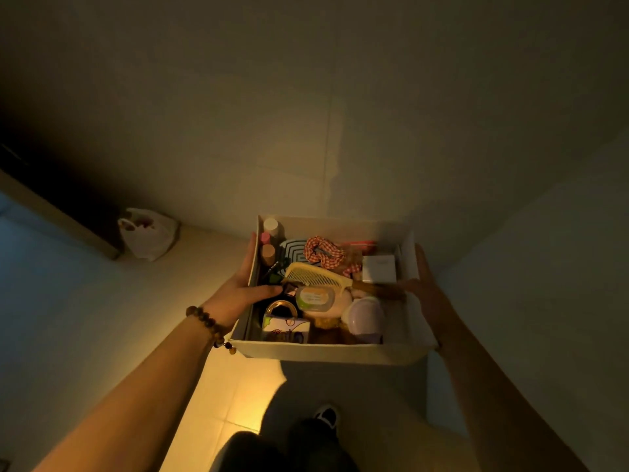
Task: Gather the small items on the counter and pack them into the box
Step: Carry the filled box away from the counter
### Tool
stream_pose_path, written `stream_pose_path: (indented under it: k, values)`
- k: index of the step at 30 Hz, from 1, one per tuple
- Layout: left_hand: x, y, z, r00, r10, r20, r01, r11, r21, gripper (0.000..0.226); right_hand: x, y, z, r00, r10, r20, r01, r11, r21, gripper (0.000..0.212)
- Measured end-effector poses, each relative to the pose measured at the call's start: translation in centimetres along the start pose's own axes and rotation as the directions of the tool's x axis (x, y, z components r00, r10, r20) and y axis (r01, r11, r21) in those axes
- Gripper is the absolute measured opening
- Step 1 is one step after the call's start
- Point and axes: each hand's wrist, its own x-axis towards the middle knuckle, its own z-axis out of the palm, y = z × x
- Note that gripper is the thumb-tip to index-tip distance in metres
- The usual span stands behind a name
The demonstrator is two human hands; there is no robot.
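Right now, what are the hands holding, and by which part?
The box, by its two side walls: left hand grips the left wall, thumb hooked inside; right hand grips the right wall.

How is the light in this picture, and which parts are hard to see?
Head view: dim, warm light; a bright patch on the floor below the box; left edge in deep shadow; right hand soft and dark; wide-angle bend at the edges.
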Motion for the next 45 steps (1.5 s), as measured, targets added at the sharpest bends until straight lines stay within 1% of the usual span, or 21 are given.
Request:
stream_pose_path:
  k: [2, 5, 6, 8, 10, 12, 14, 15, 18, 20, 21, 24, 29, 32, 34, 37, 39, 41, 43, 45]
  values:
    - [2.0, 0.0, 0.0, 0.999, -0.032, -0.019, 0.031, 0.999, -0.034, 0.098, 1.8, 1.0, 0.2, 1.000, 0.012, 0.010, -0.012, 1.000, 0.018, 0.082]
    - [5.7, -1.1, 0.0, 0.993, -0.046, -0.107, 0.037, 0.995, -0.088, 0.077, 4.7, 2.5, 0.6, 0.999, 0.029, 0.027, -0.030, 0.999, 0.042, 0.081]
    - [7.0, -1.7, -0.1, 0.993, -0.037, -0.111, 0.028, 0.996, -0.085, 0.076, 5.7, 3.3, 0.9, 0.999, 0.030, 0.025, -0.031, 0.999, 0.040, 0.081]
    - [10.1, -4.1, -0.6, 0.995, -0.051, -0.087, 0.045, 0.997, -0.069, 0.084, 8.0, 5.5, 1.3, 0.999, 0.051, 0.017, -0.052, 0.999, 0.012, 0.082]
    - [13.2, -7.2, -1.1, 0.996, -0.052, -0.076, 0.047, 0.997, -0.068, 0.082, 10.9, 8.9, 1.8, 0.998, 0.064, -0.002, -0.064, 0.998, -0.010, 0.085]
    - [16.5, -11.2, -1.4, 0.997, -0.059, -0.057, 0.055, 0.997, -0.060, 0.081, 13.7, 12.5, 2.7, 0.998, 0.053, -0.038, -0.055, 0.997, -0.050, 0.087]
    - [19.7, -14.8, -1.6, 0.998, -0.060, -0.020, 0.059, 0.997, -0.056, 0.083, 16.5, 16.1, 3.7, 0.994, 0.077, -0.072, -0.080, 0.996, -0.035, 0.085]
    - [22.0, -18.4, -1.8, 0.998, -0.062, -0.010, 0.061, 0.997, -0.057, 0.084, 18.4, 19.5, 5.0, 0.994, 0.086, -0.073, -0.087, 0.996, -0.015, 0.082]
    - [26.5, -24.3, -2.5, 0.997, -0.083, 0.001, 0.082, 0.995, -0.053, 0.087, 21.7, 24.8, 7.1, 0.989, 0.101, -0.109, -0.103, 0.994, -0.020, 0.072]
    - [30.7, -30.5, -2.8, 0.998, -0.067, 0.009, 0.067, 0.997, -0.032, 0.088, 24.7, 30.8, 9.0, 0.988, 0.100, -0.120, -0.107, 0.993, -0.052, 0.067]
    - [32.5, -32.7, -2.9, 0.997, -0.072, 0.024, 0.073, 0.997, -0.032, 0.088, 26.2, 33.4, 9.9, 0.987, 0.111, -0.114, -0.115, 0.993, -0.031, 0.066]
    - [37.5, -40.0, -2.8, 0.998, -0.061, 0.027, 0.061, 0.998, 0.000, 0.087, 30.2, 41.3, 12.2, 0.985, 0.095, -0.141, -0.097, 0.995, -0.007, 0.074]
    - [43.9, -48.2, -1.9, 0.999, -0.031, 0.016, 0.031, 0.999, 0.011, 0.084, 35.6, 50.0, 13.8, 0.985, 0.065, -0.162, -0.067, 0.998, -0.011, 0.081]
    - [47.2, -51.0, -1.3, 0.999, 0.025, 0.028, -0.025, 0.999, 0.025, 0.086, 38.4, 53.0, 13.6, 0.993, 0.023, -0.118, -0.025, 1.000, -0.012, 0.081]
    - [49.1, -52.3, -0.9, 0.998, 0.059, 0.036, -0.059, 0.998, 0.014, 0.085, 40.1, 54.4, 13.4, 0.990, 0.032, -0.139, -0.038, 0.998, -0.041, 0.085]
    - [50.5, -53.7, -0.5, 0.999, 0.035, -0.003, -0.035, 0.999, -0.023, 0.085, 41.8, 55.5, 13.7, 0.986, -0.034, -0.162, 0.009, 0.988, -0.151, 0.083]
    - [50.9, -54.4, 0.0, 0.999, 0.043, -0.006, -0.043, 0.999, -0.023, 0.084, 42.1, 56.0, 13.9, 0.986, -0.044, -0.162, 0.011, 0.980, -0.199, 0.084]
    - [50.4, -54.4, 0.6, 0.996, 0.072, -0.047, -0.069, 0.996, 0.052, 0.082, 41.5, 56.2, 14.2, 0.983, -0.055, -0.174, 0.015, 0.975, -0.223, 0.089]
    - [49.2, -54.4, 0.8, 0.985, 0.151, -0.081, -0.135, 0.974, 0.181, 0.084, 40.9, 57.2, 14.5, 0.982, -0.021, -0.189, -0.030, 0.965, -0.260, 0.102]
    - [47.9, -55.7, 0.7, 0.969, 0.247, -0.026, -0.227, 0.925, 0.306, 0.093, 40.0, 58.4, 15.0, 0.987, 0.012, -0.162, -0.077, 0.914, -0.399, 0.117]
